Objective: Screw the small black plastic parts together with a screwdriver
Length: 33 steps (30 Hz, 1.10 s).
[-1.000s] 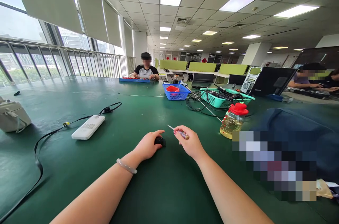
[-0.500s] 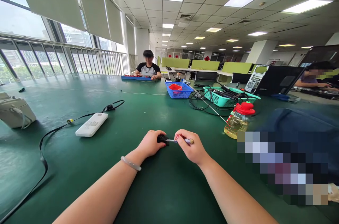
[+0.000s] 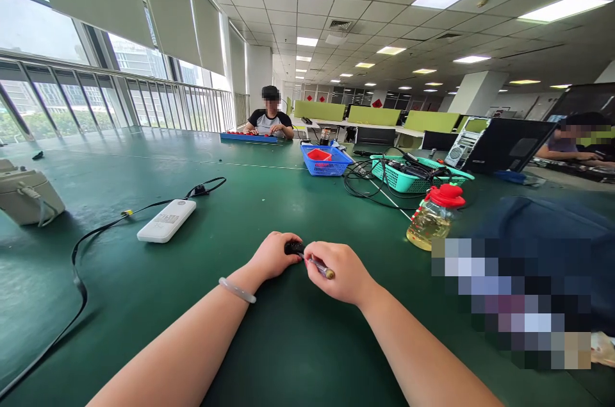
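Near the middle of the head view, my left hand (image 3: 273,254) is closed on a small black object (image 3: 294,248), held low over the table. Its kind is too small to make out. A pale bangle (image 3: 237,290) circles the left wrist. Close beside it, my right hand (image 3: 339,269) grips a slim screwdriver (image 3: 327,272) with a clear handle and a yellowish end. The screwdriver slants down and away to the left, its front end at the black object. My right fingers hide most of the shaft, so contact at the tip cannot be made out.
The green table (image 3: 250,199) bears a white power bank (image 3: 168,221) and a black cable (image 3: 79,266) on the left. Rightward stand a red-lidded bottle (image 3: 429,227), a teal basket (image 3: 398,176) of cables and a blue basket (image 3: 327,166). A person (image 3: 270,117) sits across.
My right hand has moved left, up against the black object, and the screwdriver has swung so its handle points more toward me. The left hand keeps its hold.
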### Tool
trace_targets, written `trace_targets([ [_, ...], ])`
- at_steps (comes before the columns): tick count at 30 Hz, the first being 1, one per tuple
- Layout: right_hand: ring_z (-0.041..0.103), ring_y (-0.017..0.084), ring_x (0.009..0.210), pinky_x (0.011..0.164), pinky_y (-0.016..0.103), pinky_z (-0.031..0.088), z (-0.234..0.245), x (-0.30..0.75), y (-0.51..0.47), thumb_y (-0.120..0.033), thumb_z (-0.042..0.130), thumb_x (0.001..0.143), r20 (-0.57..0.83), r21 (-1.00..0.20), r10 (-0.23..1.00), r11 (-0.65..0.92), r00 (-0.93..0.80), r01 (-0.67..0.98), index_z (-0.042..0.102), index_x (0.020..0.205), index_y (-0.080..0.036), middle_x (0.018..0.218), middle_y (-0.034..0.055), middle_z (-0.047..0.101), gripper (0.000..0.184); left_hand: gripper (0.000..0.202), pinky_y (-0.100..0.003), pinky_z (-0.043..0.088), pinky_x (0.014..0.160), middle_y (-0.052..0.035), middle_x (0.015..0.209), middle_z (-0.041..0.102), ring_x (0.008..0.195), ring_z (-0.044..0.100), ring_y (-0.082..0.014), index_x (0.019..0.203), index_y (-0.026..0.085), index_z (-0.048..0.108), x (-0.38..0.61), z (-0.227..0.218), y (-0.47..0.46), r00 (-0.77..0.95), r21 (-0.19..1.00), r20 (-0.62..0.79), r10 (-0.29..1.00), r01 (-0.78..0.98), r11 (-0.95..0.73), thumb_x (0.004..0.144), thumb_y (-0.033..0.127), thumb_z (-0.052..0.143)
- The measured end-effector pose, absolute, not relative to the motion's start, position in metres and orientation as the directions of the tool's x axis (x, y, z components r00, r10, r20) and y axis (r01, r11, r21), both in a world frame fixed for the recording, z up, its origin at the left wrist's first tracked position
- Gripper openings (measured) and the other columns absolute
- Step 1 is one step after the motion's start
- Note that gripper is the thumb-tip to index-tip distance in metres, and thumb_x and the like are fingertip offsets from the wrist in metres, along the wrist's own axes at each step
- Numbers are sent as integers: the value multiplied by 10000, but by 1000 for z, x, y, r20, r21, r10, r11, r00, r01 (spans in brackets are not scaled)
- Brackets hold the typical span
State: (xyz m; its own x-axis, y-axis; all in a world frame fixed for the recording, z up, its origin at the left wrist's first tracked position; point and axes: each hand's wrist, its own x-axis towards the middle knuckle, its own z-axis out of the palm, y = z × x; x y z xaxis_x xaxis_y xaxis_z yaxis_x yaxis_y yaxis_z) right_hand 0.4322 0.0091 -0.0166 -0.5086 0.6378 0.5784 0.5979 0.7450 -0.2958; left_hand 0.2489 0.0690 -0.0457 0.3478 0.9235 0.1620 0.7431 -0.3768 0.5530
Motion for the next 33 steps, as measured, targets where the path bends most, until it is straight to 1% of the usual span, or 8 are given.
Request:
trace_targets([
  [3, 507, 122, 557, 566, 240, 343, -17, 430, 8, -209, 481, 843, 547, -200, 604, 767, -580, 609, 563, 746, -205, 648, -2, 606, 127, 383, -346, 457, 977, -45, 1085, 707, 1129, 579, -251, 1095, 247, 692, 249, -46, 69, 337, 558, 166, 927, 743, -370, 713, 258, 679],
  [5, 494, 119, 538, 556, 242, 332, -17, 430, 8, -207, 481, 847, 536, -177, 593, 775, -602, 606, 564, 726, -203, 617, -8, 595, 147, 420, -339, 455, 985, -45, 1095, 705, 1145, 574, -250, 1121, 247, 682, 249, -46, 69, 325, 561, 167, 931, 745, -361, 701, 251, 687],
  [8, 493, 116, 534, 554, 236, 332, -17, 433, 9, -194, 457, 859, 545, -195, 592, 778, -593, 597, 566, 719, -202, 603, -9, 587, 177, 463, -334, 466, 970, -47, 1083, 708, 1126, 585, -250, 1144, 238, 663, 249, -45, 69, 310, 564, 168, 936, 749, -349, 683, 255, 711],
  [14, 530, 124, 567, 580, 236, 358, -18, 438, 12, -184, 439, 869, 592, -261, 598, 777, -540, 573, 570, 745, -209, 640, -2, 615, 182, 401, -334, 482, 929, -39, 1072, 707, 1066, 604, -239, 1066, 228, 669, 249, -42, 68, 307, 556, 151, 939, 759, -338, 671, 254, 735],
  [16, 523, 125, 559, 576, 241, 357, -19, 437, 12, -178, 437, 868, 593, -240, 585, 784, -553, 572, 565, 740, -210, 631, -2, 611, 184, 385, -336, 480, 930, -36, 1063, 709, 1063, 604, -238, 1060, 228, 668, 249, -42, 67, 307, 556, 153, 939, 759, -339, 681, 256, 728],
  [22, 484, 131, 534, 556, 261, 341, -20, 430, 10, -174, 433, 860, 611, -98, 505, 813, -610, 574, 557, 710, -207, 605, 4, 588, 197, 346, -340, 481, 922, -30, 1047, 713, 1080, 600, -242, 1048, 239, 670, 248, -44, 67, 313, 548, 176, 933, 757, -357, 703, 250, 694],
  [29, 499, 128, 538, 558, 260, 347, -18, 433, 10, -162, 432, 860, 629, -147, 520, 809, -577, 569, 559, 726, -205, 612, 2, 603, 190, 377, -342, 472, 935, -37, 1066, 706, 1100, 583, -251, 1069, 242, 661, 248, -43, 66, 319, 535, 167, 933, 766, -357, 698, 293, 709],
  [33, 487, 126, 538, 558, 260, 344, -22, 430, 11, -164, 424, 862, 645, -105, 493, 814, -584, 572, 554, 721, -205, 609, 1, 594, 196, 361, -344, 474, 927, -39, 1058, 708, 1086, 587, -248, 1067, 237, 661, 248, -44, 66, 323, 524, 187, 928, 766, -372, 710, 279, 688],
])
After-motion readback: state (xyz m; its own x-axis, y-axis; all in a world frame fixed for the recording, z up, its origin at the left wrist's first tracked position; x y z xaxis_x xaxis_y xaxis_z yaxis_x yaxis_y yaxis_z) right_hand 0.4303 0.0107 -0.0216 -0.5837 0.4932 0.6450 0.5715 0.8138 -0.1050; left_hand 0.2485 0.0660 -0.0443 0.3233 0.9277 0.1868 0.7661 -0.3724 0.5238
